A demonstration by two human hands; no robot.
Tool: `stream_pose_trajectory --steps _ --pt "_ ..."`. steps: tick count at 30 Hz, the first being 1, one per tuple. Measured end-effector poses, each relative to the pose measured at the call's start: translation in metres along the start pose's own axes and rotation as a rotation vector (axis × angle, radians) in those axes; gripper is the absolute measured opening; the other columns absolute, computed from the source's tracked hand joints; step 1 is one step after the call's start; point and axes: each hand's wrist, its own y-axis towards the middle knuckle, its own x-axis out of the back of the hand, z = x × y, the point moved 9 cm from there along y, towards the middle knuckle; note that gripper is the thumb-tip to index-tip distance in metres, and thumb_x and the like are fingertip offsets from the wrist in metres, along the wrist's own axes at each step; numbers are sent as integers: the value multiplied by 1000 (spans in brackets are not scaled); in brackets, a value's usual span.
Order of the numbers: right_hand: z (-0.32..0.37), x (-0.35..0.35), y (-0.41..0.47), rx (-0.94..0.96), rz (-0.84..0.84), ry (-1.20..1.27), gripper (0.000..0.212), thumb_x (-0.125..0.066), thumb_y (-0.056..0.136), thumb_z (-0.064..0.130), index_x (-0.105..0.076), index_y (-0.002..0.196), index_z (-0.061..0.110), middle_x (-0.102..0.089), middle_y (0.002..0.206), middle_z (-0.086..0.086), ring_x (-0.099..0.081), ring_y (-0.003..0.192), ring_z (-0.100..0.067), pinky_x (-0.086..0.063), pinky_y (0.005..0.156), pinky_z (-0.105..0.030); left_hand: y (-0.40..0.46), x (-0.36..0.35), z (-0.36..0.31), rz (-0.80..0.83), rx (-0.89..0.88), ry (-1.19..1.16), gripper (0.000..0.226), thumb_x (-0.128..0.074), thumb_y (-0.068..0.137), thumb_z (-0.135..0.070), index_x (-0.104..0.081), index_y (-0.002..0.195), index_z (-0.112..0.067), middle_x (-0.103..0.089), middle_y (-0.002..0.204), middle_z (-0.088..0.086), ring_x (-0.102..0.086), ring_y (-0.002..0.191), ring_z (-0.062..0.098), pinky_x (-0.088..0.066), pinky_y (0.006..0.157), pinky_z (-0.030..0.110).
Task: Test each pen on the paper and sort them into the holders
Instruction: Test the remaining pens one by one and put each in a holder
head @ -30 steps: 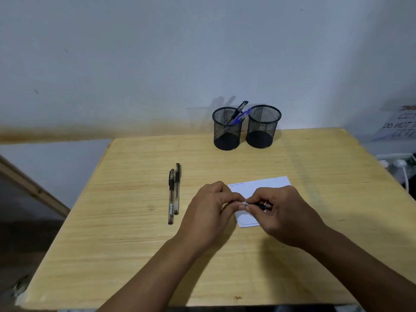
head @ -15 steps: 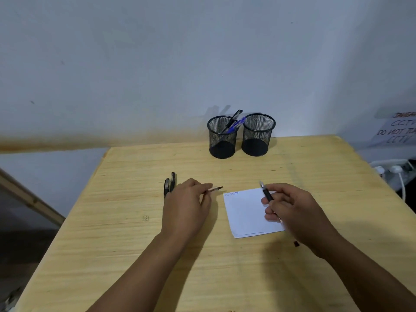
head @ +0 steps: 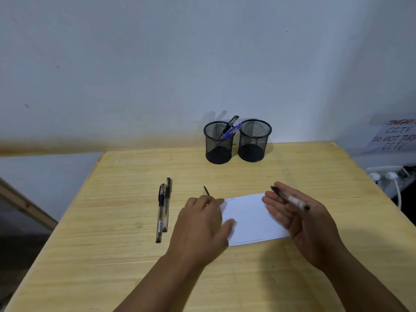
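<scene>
A white paper lies on the wooden table, with small blue scribbles at its top left corner. My left hand rests at the paper's left edge, thumb on the sheet, and pinches a thin dark pen cap that sticks up past the fingers. My right hand hovers over the paper's right edge, palm turned inward, with a blurred black pen across its fingers. Two capped black pens lie side by side left of my hands. The left mesh holder contains a black and a blue pen; the right mesh holder looks empty.
Both holders stand at the table's far edge against a white wall. A power strip with plugs sits off the table's right side, below a handwritten paper sign. The floor drops away past the table's left edge.
My hands were together over the paper, then pulled apart, cap in the left and pen in the right. The right hand has since turned and opened its fingers; the left moved onto the paper's edge.
</scene>
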Motion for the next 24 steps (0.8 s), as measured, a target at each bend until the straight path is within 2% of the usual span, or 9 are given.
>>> stream_pose_trajectory --steps 2,4,6,8,12,15,19,21,24 --pt "2 -1 3 66 -22 -99 28 -55 94 -2 -65 118 7 -76 105 -15 -73 100 -28 -57 89 -36 -4 -11 0 59 -14 49 61 -52 81 -63 -53 133 -32 -51 126 -18 -40 114 9 -38 96 31" --pt "7 -1 5 160 -109 -308 23 -66 89 5 -70 111 12 -78 96 -11 -75 90 -24 -60 84 -36 -5 -18 1 103 -21 101 66 -48 79 -67 -49 135 -32 -45 135 -18 -34 120 8 -33 97 30" --pt "13 -6 9 248 -170 -465 13 -65 91 12 -73 101 15 -77 84 -7 -75 81 -22 -61 76 -34 -6 -21 0 131 -34 127 68 -46 79 -68 -46 137 -32 -41 142 -18 -30 123 9 -29 98 29" --pt "12 -14 14 291 -169 -528 10 -64 93 14 -73 93 20 -76 78 0 -73 77 -17 -60 69 -23 -7 -22 -1 144 -45 143 68 -45 79 -69 -44 137 -33 -37 147 -18 -27 124 11 -28 99 30" --pt "-1 -22 26 310 -139 -669 9 -67 90 9 -73 94 14 -75 84 7 -72 80 -6 -55 71 -12 -8 -23 -2 174 -63 158 72 -43 78 -71 -41 140 -36 -30 153 -18 -21 129 11 -24 102 32" --pt "-4 -23 28 362 -130 -826 13 -74 83 9 -72 89 21 -73 84 15 -68 79 7 -48 66 -3 -8 -21 -3 176 -63 148 73 -43 76 -73 -42 139 -36 -30 152 -22 -19 129 9 -21 101 29" --pt "-6 -18 31 364 -190 -870 10 -77 81 16 -71 87 21 -75 76 8 -70 72 -2 -49 66 -10 -6 -21 -4 170 -57 144 75 -44 73 -75 -45 136 -36 -34 149 -24 -20 127 8 -18 96 25" --pt "-8 -18 34 358 -194 -883 9 -76 81 20 -69 86 22 -75 76 7 -71 74 -7 -53 71 -21 -4 -21 -4 171 -53 143 76 -43 72 -76 -44 137 -37 -33 148 -25 -20 127 7 -17 95 25" --pt "-10 -19 38 369 -175 -946 4 -75 82 26 -71 82 25 -74 72 10 -70 72 -3 -54 71 -23 -3 -23 -3 171 -57 157 79 -43 71 -77 -40 139 -37 -32 146 -28 -20 126 6 -16 94 24"
